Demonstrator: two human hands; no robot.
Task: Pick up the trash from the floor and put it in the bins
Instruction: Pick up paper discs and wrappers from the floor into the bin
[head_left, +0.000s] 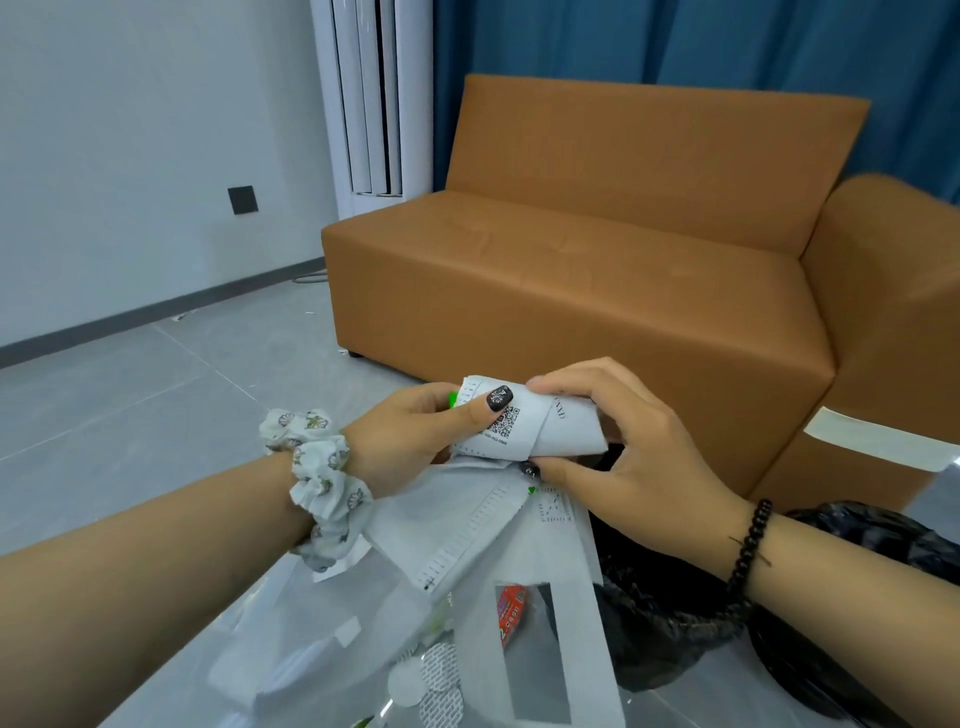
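White paper, folded and printed with a square code, is what we have between both hands: a crumpled receipt (524, 423) held in front of us, above more trash that hangs below it. From the left, our left hand (415, 431), with a flowered scrunchie (322, 483) on the wrist, pinches the near end of the receipt, thumb pressed flat on top over the printed code, fingers curled beneath; something green shows at its fingertips, too hidden to name. The receipt's long axis runs roughly left to right, from one hand to the other. Our right hand (634, 457), a black bead bracelet (748, 556) on its wrist, curls round the far end, fingers over the top and thumb under. Beneath hang a clear plastic bag (332, 649) and a white windowed envelope (540, 654).

The black bin bag (670, 623) lies just below and to the right, under our right wrist, so the right hand is nearer. We judge the next move is short: down and rightward into the bag's mouth. Behind stands the orange sofa (597, 270).
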